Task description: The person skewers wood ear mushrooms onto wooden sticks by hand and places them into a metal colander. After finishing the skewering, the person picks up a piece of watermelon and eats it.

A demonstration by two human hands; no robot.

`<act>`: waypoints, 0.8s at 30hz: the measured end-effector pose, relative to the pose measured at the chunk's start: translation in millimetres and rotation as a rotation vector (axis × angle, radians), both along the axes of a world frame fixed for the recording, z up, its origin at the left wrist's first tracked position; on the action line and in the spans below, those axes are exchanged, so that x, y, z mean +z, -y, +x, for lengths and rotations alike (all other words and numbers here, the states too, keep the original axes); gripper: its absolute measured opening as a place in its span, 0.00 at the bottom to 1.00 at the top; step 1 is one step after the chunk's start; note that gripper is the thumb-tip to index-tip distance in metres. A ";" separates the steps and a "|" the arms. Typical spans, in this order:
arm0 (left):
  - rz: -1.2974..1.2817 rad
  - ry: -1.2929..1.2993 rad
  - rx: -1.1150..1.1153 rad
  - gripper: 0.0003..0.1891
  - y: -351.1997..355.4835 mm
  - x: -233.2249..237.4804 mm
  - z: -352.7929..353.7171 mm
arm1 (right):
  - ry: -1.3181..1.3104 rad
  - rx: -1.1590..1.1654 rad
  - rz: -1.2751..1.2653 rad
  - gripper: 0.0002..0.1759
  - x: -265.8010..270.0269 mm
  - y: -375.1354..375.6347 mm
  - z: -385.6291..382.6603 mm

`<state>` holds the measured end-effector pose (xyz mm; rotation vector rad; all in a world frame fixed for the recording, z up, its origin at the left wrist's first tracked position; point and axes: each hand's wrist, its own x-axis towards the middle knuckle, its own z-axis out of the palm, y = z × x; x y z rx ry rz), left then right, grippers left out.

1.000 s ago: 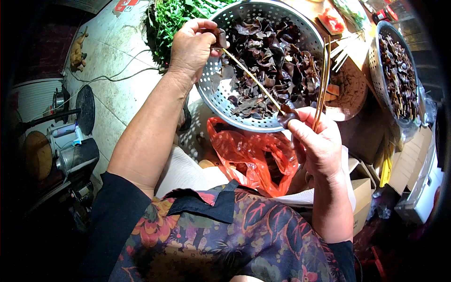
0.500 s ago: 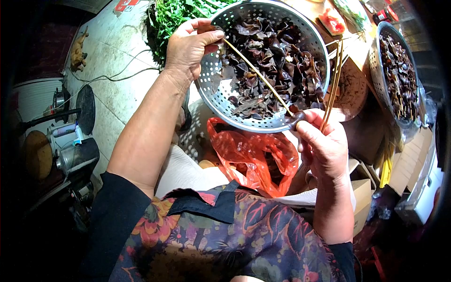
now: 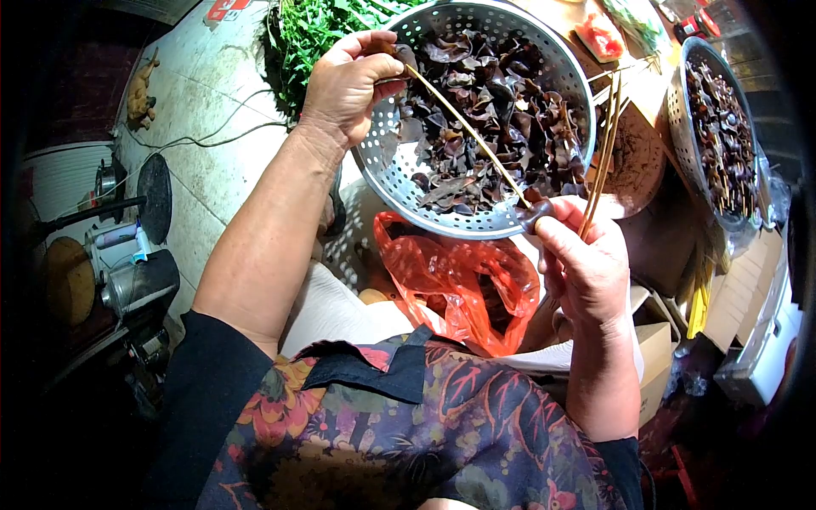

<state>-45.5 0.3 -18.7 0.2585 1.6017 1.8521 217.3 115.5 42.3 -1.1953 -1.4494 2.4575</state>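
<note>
A bamboo skewer point(image 3: 467, 132) slants across a perforated metal colander point(image 3: 393, 189) full of dark wood ear mushrooms point(image 3: 489, 110). At the skewer's upper end my left hand point(image 3: 347, 89) is closed, thumb and fingers pinching a dark wood ear piece against it. My right hand point(image 3: 586, 255) is closed at the lower end, where another wood ear piece point(image 3: 534, 212) sits on the skewer by the thumb. Several spare skewers point(image 3: 608, 157) stick up from the same right hand. Its lower fingers are partly hidden.
Below the colander, a red plastic bag point(image 3: 459, 280) lies near my lap. A second colander point(image 3: 684, 136) at the right holds skewered wood ear. Leafy greens point(image 3: 297, 51) lie at the upper left, and a cardboard box point(image 3: 653, 374) stands at the lower right.
My left hand has shifted very slightly at the skewer's upper end, and the skewer's angle has changed a little. My right hand has stayed nearly still.
</note>
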 end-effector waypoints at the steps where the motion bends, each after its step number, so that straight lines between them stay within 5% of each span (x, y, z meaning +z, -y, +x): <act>1: 0.007 -0.006 -0.004 0.16 -0.3 0.5 0.4 | 0.002 -0.002 0.007 0.10 0.0 0.3 -0.4; 14: -0.146 -0.218 -0.207 0.08 -1.0 7.7 8.3 | -0.001 0.043 0.057 0.10 -2.3 0.8 -1.3; 24: -0.057 0.059 -0.167 0.09 -0.2 4.7 -1.2 | -0.004 0.079 -0.016 0.09 -6.2 -5.1 -0.1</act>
